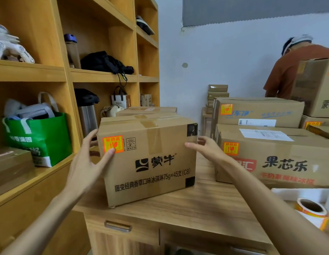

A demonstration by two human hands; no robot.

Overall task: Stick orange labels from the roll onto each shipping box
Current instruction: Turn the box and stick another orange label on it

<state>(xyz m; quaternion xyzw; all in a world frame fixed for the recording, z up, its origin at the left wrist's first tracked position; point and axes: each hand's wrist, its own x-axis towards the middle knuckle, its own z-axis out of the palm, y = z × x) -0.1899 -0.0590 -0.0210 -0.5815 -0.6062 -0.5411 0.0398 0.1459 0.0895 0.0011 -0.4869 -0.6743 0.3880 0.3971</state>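
Standing on the desk (187, 205): one taped-shut shipping box (149, 159), contents hidden, orange label (112, 143) at its front upper-left corner. Left hand (88, 159) flat against the box's left side, fingers straight, thumb on the label. Right hand (206, 148) spread loose at the right edge, holding nothing. Label roll (311, 212) sits at the desk's near right. Green bag (40, 137) on the shelf (31, 173) holds grey and white items.

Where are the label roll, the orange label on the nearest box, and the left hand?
label roll (312, 216): head view, its outer side.
orange label (112, 143): head view, its printed centre.
left hand (86, 162): head view, middle of the hand.
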